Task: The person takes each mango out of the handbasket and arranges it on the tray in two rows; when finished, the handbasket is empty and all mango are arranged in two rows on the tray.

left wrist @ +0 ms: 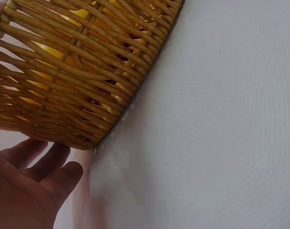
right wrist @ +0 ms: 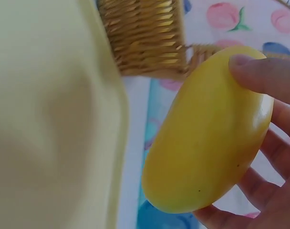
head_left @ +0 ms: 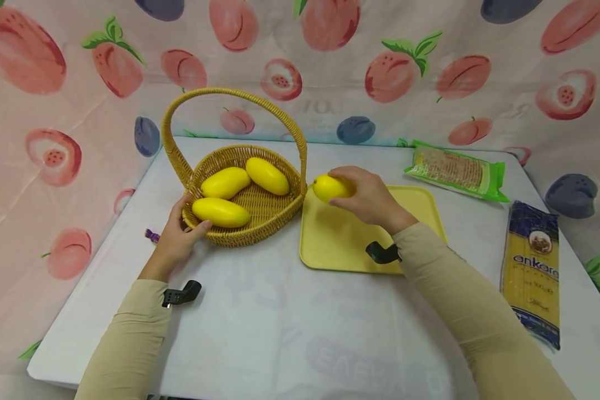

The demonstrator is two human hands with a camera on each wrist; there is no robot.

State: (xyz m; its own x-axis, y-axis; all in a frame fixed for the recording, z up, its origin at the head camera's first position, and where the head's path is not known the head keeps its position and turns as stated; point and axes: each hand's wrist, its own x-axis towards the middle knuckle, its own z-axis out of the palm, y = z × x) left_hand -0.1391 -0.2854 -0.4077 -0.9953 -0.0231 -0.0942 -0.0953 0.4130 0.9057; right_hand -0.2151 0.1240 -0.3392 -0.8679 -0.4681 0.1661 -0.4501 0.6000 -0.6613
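A wicker basket point(head_left: 250, 236) with a tall arched handle stands left of centre on the table. Inside it lie three yellow mangoes, one at the front point(head_left: 221, 213), one behind it point(head_left: 225, 183) and one at the right point(head_left: 267, 176). My left hand point(head_left: 176, 241) holds the basket's left side, thumb at the rim and fingers against the outer weave point(left wrist: 78, 86). Between thumb and fingers, my right hand point(head_left: 367, 194) grips another yellow mango point(right wrist: 207, 133). That mango is over the back left part of a pale yellow tray point(head_left: 337, 250), just right of the basket.
At the back right lies a green-edged packet point(head_left: 452, 169) of brownish food. A blue and yellow pasta packet point(head_left: 532, 272) lies along the right side. Something small and purple point(head_left: 152, 235) shows left of the basket. A fruit-patterned cloth point(head_left: 325, 66) hangs behind the white table point(head_left: 260, 333).
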